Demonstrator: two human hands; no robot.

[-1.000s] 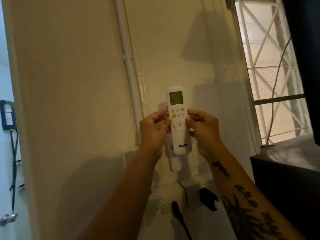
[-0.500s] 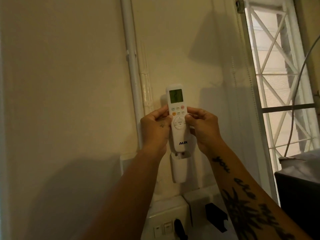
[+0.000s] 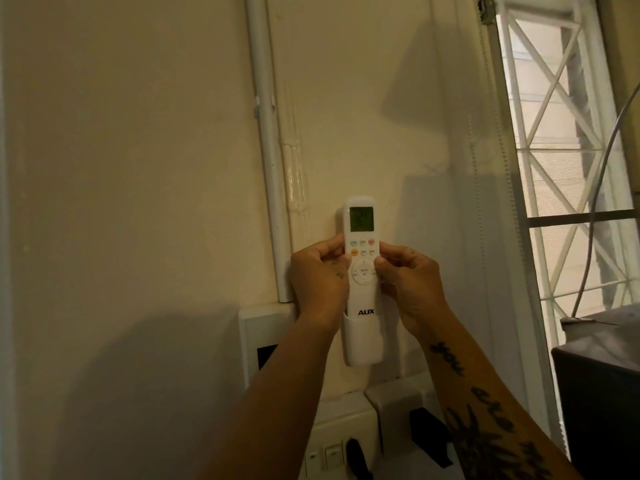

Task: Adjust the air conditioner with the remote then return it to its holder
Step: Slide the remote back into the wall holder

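Note:
A white AUX remote (image 3: 362, 237) with a lit green screen stands upright against the cream wall. Its bottom end sits inside the white wall holder (image 3: 362, 341), just below the AUX lettering. My left hand (image 3: 320, 275) grips the remote's left edge and my right hand (image 3: 410, 282) grips its right edge, thumbs on its face near the round button pad. The air conditioner is out of view.
A white pipe (image 3: 268, 150) runs down the wall left of the remote. Below the holder are white sockets and switches (image 3: 332, 452) with black plugs (image 3: 427, 434). A barred window (image 3: 561, 150) is at right, above a dark cabinet (image 3: 599, 403).
The remote has gone down from above the holder until its lower end is seated in the holder. Both hands moved down with it, keeping their grip.

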